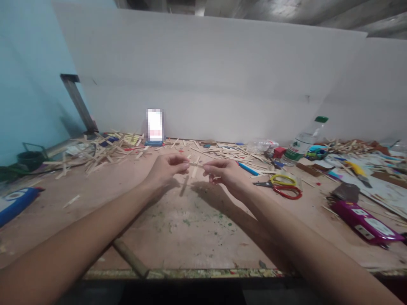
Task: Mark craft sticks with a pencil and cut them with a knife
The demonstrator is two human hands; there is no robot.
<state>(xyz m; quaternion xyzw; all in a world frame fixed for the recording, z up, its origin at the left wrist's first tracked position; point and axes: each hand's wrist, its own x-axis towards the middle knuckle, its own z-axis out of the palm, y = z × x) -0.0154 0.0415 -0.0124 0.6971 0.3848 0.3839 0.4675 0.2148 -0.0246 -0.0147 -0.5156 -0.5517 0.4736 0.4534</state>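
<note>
Between my two hands, above the middle of the table, is a small cross of thin wooden sticks [195, 166]. My left hand [170, 166] pinches one end of its crosswise stick between thumb and fingers. At the other end, my right hand [222, 170] pinches with thumb and forefinger. The lengthwise stick stands free between the fingertips, and its shadow falls on the tabletop below. Scissors [280, 186] with yellow and red handles lie to the right of my right hand. A blue pen-like thing [248, 169] rests just beyond that hand.
Loose sticks [92, 154] are heaped at the back left, with more along the wall. A lit phone [155, 125] stands upright there. To the right are a bottle [300, 144], a yellow cutter knife [358, 173] and a purple packet [365, 222]. A blue packet [19, 203] lies left.
</note>
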